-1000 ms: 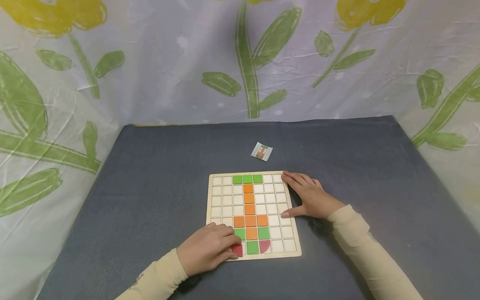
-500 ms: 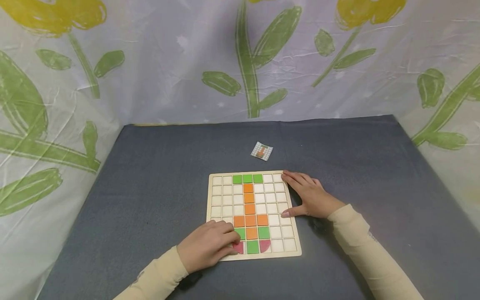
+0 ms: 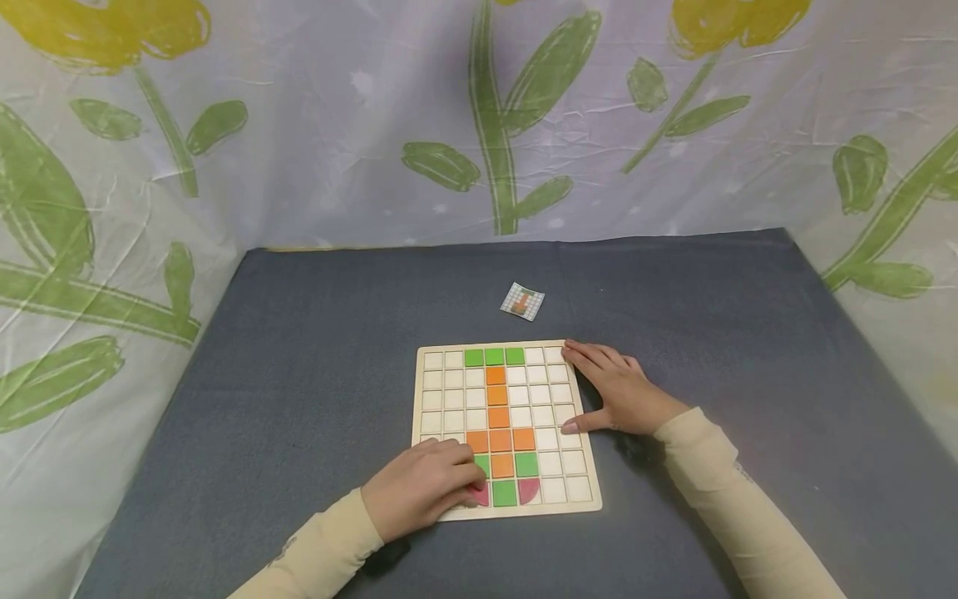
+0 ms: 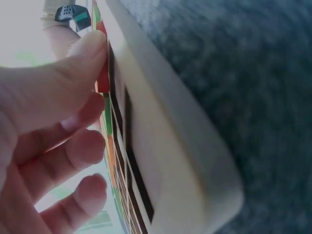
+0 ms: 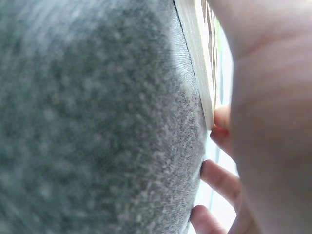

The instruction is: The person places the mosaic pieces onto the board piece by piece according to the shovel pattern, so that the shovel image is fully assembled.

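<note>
My left hand (image 3: 427,487) is over the near left part of a wooden grid board (image 3: 555,492). Its thumb and curled fingers hold a red quarter-round tile (image 3: 482,497) in the nearest row, left of a green tile (image 3: 505,493). In the left wrist view, the thumb is against the red tile (image 4: 103,80) and the other fingertips are close over the board. A matching red quarter-round tile (image 3: 528,491) lies on the green tile's other side. At the board's right edge rests my right hand (image 3: 624,391), fingers stretched to the far corner, thumb on the side cells.
Orange tiles (image 3: 498,418) run up the board's middle to several green tiles (image 3: 494,357) in the far row. Beyond the board lies a small pattern card (image 3: 522,302). Dark cloth (image 3: 322,333) covers the table, with a flowered curtain (image 3: 314,150) behind.
My left hand has shifted slightly right, sliding the red tile closer to the green tile in the nearest row. The right hand and the board stay put.
</note>
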`<state>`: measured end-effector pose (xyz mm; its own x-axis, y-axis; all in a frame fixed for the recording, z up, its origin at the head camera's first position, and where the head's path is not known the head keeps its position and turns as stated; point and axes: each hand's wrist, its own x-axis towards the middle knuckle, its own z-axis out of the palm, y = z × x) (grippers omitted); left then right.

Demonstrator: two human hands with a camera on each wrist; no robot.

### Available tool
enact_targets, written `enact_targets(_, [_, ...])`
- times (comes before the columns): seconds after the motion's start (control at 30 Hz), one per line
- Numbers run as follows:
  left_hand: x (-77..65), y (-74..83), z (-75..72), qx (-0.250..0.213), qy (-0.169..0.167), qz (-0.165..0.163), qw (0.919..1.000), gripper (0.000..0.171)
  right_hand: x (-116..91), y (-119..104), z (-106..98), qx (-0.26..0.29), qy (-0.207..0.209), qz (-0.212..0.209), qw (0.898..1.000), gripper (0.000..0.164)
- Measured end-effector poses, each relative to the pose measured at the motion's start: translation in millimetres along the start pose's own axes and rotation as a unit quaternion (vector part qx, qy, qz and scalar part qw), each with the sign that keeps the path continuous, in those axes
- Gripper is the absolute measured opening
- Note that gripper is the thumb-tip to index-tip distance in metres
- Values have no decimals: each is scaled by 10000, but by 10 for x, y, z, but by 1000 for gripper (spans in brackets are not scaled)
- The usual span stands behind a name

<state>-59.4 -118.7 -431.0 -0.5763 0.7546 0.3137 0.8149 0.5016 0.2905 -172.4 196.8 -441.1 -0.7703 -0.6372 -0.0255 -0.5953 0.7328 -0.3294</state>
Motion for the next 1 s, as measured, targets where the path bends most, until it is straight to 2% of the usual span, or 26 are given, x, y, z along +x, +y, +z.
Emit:
enact_targets(0.2, [24,-3,19,-240,45,140,9996,10,-4,-17,-23,66,-35,20,10000,112])
enact_targets(0.33, [35,-5,28,-231,23,157,9996,10,0,-20,-21,73,-43,24,10000,112])
enact_targets(0.53, [47,-1,26,-40,-90,102,9999,12,10,-16,-19,96,-36,26,9999,111])
enact_targets(0.77, [56,37,42,480,-247,111,9985,14,7,-5,11,83,-60,63,9999,112])
enact_targets(0.83, [56,38,37,397,-287,123,9987,13,5,0,26,112,-79,75,9999,112])
enact_targets(0.93, [57,20,11,6,-287,143,9995,13,4,-3,36,199,-60,55,9998,111])
enact_targets(1.0, [74,-4,-26,-279,-191,37,9994,15,9,-11,41,141,84,13,9999,106])
